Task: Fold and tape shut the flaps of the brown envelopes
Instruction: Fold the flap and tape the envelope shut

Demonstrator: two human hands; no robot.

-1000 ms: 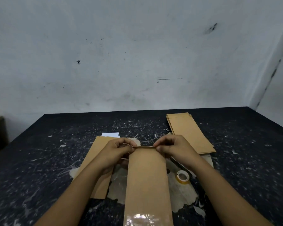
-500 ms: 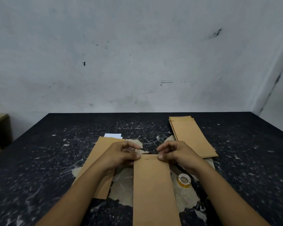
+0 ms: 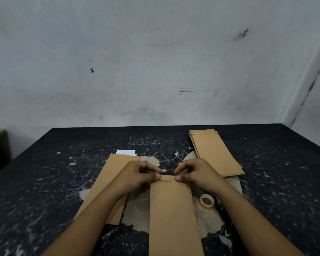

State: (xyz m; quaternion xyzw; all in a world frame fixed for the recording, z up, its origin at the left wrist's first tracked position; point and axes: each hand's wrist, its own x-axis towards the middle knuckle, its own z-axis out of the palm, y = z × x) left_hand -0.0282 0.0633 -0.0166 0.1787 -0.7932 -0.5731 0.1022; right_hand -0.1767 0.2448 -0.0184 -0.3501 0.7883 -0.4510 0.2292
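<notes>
A long brown envelope (image 3: 172,213) lies lengthwise in front of me on the black table (image 3: 44,182). Its far end carries a narrow folded flap (image 3: 167,178) with a ragged edge. My left hand (image 3: 139,174) pinches the flap's left corner with curled fingers. My right hand (image 3: 194,172) pinches the right corner the same way. A small roll of tape (image 3: 207,201) lies flat just right of the envelope, below my right wrist.
A stack of brown envelopes (image 3: 214,152) lies at the back right. More brown envelopes (image 3: 107,182) lie under my left forearm, with a white slip (image 3: 126,152) beyond them. The tabletop is scratched, with worn pale patches. A wall stands behind.
The envelope's far end has been lowered from a raised hold onto the table, and the flap now lies folded over. Both hands stay at its corners. The camera has tilted slightly.
</notes>
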